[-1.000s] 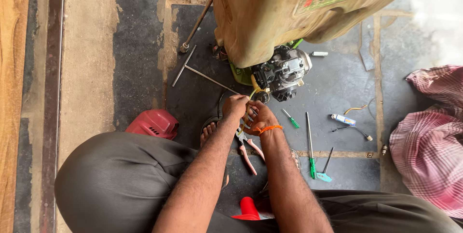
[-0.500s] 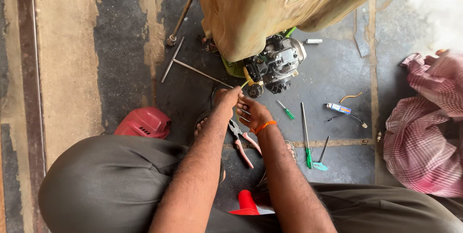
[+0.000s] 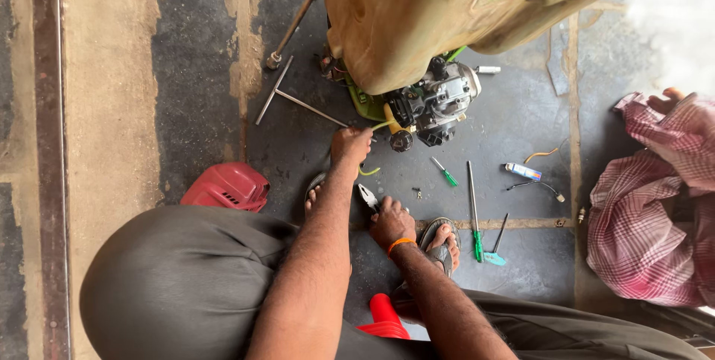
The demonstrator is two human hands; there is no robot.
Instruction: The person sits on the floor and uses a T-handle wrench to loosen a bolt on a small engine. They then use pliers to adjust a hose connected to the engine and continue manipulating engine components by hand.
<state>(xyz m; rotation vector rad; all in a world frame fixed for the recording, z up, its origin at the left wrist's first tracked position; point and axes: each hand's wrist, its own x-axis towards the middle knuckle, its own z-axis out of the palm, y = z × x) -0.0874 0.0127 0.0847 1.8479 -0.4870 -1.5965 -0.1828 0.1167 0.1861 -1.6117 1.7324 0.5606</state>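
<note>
A small grey engine hangs under a big tan tank in front of me. My left hand reaches to the engine's lower left, its fingers curled on a thin yellow-green hose that loops beneath it. My right hand, with an orange band at the wrist, rests low on the floor between my sandalled feet. It is closed over the handles of a pair of pliers, whose metal jaws stick out toward the upper left.
A red plastic cover lies by my left knee, with a T-handle wrench beyond it. Green-handled screwdrivers and a small tube lie at right, by a red checked cloth. A red cone sits under my legs.
My right hand has dropped from the engine down to the floor and closed on the pliers. My left hand stays up at the hose. The view has shifted slightly.
</note>
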